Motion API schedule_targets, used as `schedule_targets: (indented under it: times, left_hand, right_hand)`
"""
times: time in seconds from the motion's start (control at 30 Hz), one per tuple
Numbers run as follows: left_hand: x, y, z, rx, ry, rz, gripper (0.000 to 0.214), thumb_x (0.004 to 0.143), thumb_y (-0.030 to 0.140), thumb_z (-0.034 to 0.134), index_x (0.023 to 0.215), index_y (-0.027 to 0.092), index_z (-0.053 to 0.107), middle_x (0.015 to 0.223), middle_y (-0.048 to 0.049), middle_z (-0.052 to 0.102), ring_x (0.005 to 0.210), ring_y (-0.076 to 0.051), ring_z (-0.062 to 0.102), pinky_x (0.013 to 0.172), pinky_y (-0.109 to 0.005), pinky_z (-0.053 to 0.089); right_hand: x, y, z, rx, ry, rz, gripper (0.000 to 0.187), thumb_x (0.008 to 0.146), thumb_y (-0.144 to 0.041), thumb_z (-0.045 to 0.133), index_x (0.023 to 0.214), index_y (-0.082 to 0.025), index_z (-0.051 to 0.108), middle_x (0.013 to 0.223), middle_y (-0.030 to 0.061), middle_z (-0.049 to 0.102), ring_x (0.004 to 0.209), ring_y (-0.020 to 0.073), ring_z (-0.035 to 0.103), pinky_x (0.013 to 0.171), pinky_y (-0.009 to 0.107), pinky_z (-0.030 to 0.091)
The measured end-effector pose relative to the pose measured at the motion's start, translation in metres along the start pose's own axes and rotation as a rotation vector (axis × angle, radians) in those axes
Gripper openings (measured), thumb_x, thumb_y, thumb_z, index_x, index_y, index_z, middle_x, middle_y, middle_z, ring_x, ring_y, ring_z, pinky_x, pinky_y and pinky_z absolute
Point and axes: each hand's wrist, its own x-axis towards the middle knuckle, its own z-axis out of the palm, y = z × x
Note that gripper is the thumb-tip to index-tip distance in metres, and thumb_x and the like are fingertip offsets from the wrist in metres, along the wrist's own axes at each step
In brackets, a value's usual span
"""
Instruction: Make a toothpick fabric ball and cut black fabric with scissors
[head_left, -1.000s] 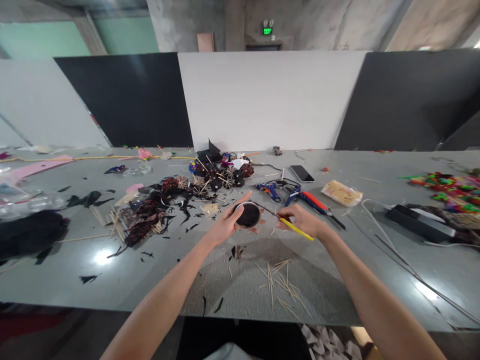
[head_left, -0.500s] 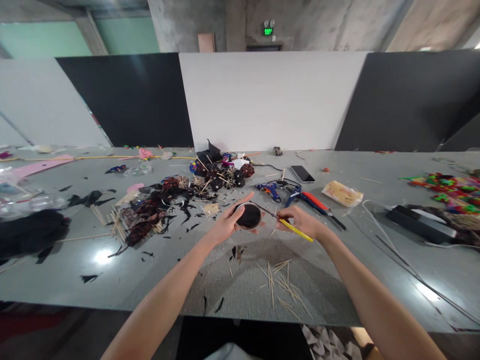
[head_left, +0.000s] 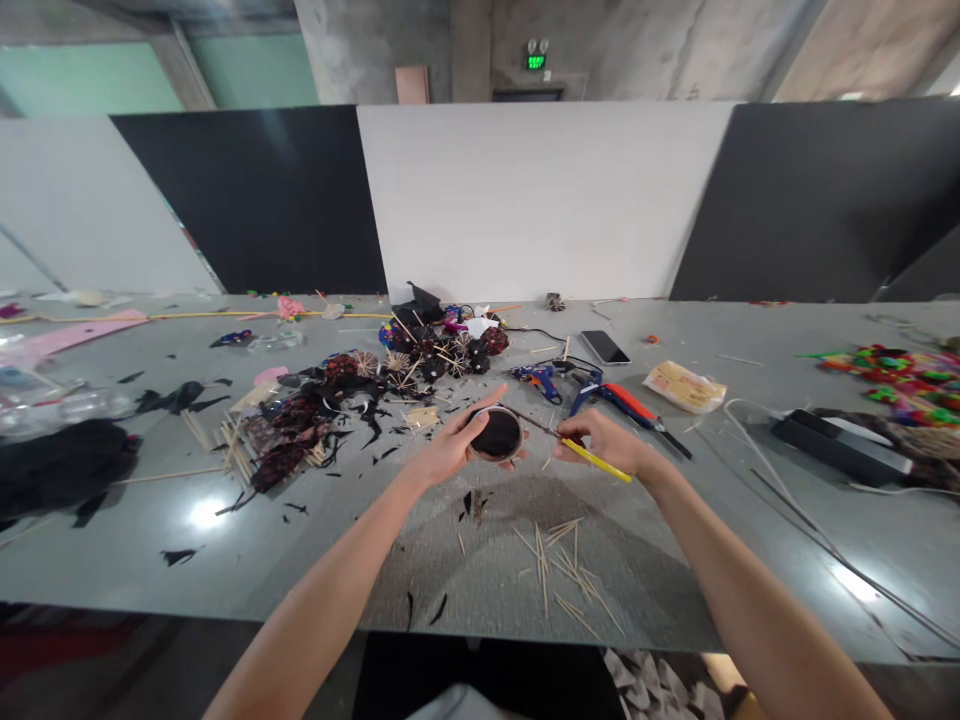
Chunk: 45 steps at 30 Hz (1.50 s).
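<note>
My left hand is wrapped round a small round cup-like thing with a pale rim and a black face. Whether that black is a hollow inside or a cover, I cannot tell. In the fist of my right hand sits a slim tool with a yellow handle; its thin dark shaft reaches left to the cup-like thing's upper edge. The tool's exact kind is unclear. Below both hands, thin wooden sticks and black scraps lie on the grey table.
Beyond my right hand lie blue glue guns, a red-handled cutting tool, a phone and a yellow packet. Dark stick-spiked balls are heaped behind my left hand. A white cable crosses the right side.
My right hand and the yellow-handled tool have shifted slightly to the right. My left hand still holds the cup-like thing in nearly the same spot.
</note>
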Motion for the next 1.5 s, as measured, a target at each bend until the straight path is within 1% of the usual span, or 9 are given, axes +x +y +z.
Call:
schedule_targets:
  times: [0.23, 0.4, 0.6, 0.77, 0.93, 1.17, 1.27, 1.4, 1.5]
  left_hand:
    - [0.000, 0.000, -0.002, 0.033, 0.019, -0.026, 0.074, 0.100, 0.053, 0.059, 0.164, 0.037, 0.027, 0.128, -0.0089, 0.074, 0.118, -0.037, 0.070, 0.093, -0.054, 0.059]
    - [-0.001, -0.001, -0.005, 0.079, 0.059, -0.042, 0.072, 0.098, 0.053, 0.061, 0.162, 0.036, 0.034, 0.121, -0.0084, 0.076, 0.114, -0.037, 0.071, 0.091, -0.050, 0.060]
    - [0.000, 0.000, -0.001, 0.012, 0.029, -0.037, 0.075, 0.099, 0.053, 0.061, 0.164, 0.039, 0.027, 0.130, -0.0082, 0.073, 0.108, -0.035, 0.074, 0.085, -0.050, 0.062]
    - [0.001, -0.002, -0.002, 0.007, 0.028, -0.048, 0.077, 0.098, 0.053, 0.061, 0.165, 0.040, 0.023, 0.132, -0.0080, 0.072, 0.114, -0.036, 0.072, 0.090, -0.053, 0.060]
    - [0.001, -0.003, -0.006, -0.011, 0.030, -0.053, 0.076, 0.100, 0.052, 0.060, 0.164, 0.042, 0.021, 0.135, -0.0076, 0.070, 0.113, -0.035, 0.073, 0.091, -0.056, 0.060]
    - [0.003, -0.003, -0.006, -0.033, 0.029, -0.035, 0.077, 0.101, 0.050, 0.060, 0.166, 0.034, 0.023, 0.123, -0.0113, 0.076, 0.102, -0.034, 0.076, 0.082, -0.051, 0.062]
    - [0.003, -0.003, -0.006, -0.039, 0.020, -0.028, 0.077, 0.101, 0.049, 0.060, 0.166, 0.032, 0.022, 0.122, -0.0123, 0.076, 0.100, -0.034, 0.077, 0.081, -0.051, 0.062]
    - [0.003, -0.005, -0.008, -0.039, 0.034, -0.043, 0.074, 0.100, 0.050, 0.061, 0.165, 0.031, 0.029, 0.125, -0.0124, 0.074, 0.104, -0.033, 0.075, 0.086, -0.050, 0.061]
    - [0.005, -0.009, -0.013, 0.021, 0.126, -0.042, 0.067, 0.098, 0.051, 0.064, 0.158, 0.026, 0.046, 0.131, -0.0107, 0.072, 0.117, -0.031, 0.070, 0.097, -0.043, 0.056]
  right_hand:
    - [0.000, -0.005, -0.001, 0.013, -0.010, 0.011, 0.053, 0.089, -0.059, 0.065, 0.060, -0.018, 0.045, 0.062, -0.0046, 0.031, 0.061, 0.0105, 0.029, 0.057, 0.027, 0.022]
    - [-0.001, -0.008, -0.002, -0.007, -0.013, 0.026, 0.056, 0.089, -0.060, 0.065, 0.059, -0.019, 0.041, 0.063, -0.0047, 0.027, 0.061, 0.0102, 0.027, 0.056, 0.028, 0.021]
    - [0.000, -0.008, -0.002, -0.029, 0.000, 0.020, 0.056, 0.090, -0.059, 0.064, 0.058, -0.018, 0.042, 0.064, -0.0043, 0.026, 0.061, 0.0101, 0.025, 0.056, 0.027, 0.020]
    - [0.000, -0.007, -0.002, -0.032, 0.016, 0.009, 0.059, 0.089, -0.063, 0.064, 0.057, -0.018, 0.044, 0.065, -0.0036, 0.025, 0.062, 0.0102, 0.024, 0.056, 0.028, 0.019]
    - [0.000, -0.006, -0.001, -0.058, 0.051, 0.001, 0.063, 0.089, -0.066, 0.064, 0.055, -0.018, 0.040, 0.065, -0.0039, 0.022, 0.061, 0.0099, 0.022, 0.056, 0.028, 0.017]
    - [0.001, -0.002, 0.001, -0.106, 0.104, 0.000, 0.061, 0.089, -0.064, 0.065, 0.056, -0.019, 0.041, 0.063, -0.0039, 0.024, 0.062, 0.0104, 0.023, 0.056, 0.028, 0.018]
    - [0.001, 0.000, 0.002, -0.105, 0.123, 0.003, 0.061, 0.088, -0.064, 0.066, 0.056, -0.019, 0.042, 0.062, -0.0039, 0.025, 0.062, 0.0105, 0.024, 0.056, 0.028, 0.019]
    - [0.001, 0.000, 0.001, -0.091, 0.133, 0.013, 0.061, 0.086, -0.065, 0.068, 0.055, -0.018, 0.043, 0.062, -0.0038, 0.027, 0.061, 0.0104, 0.025, 0.056, 0.028, 0.020]
    - [0.002, 0.001, 0.001, -0.090, 0.163, 0.017, 0.061, 0.086, -0.065, 0.068, 0.055, -0.018, 0.044, 0.062, -0.0038, 0.027, 0.061, 0.0104, 0.025, 0.056, 0.028, 0.020]
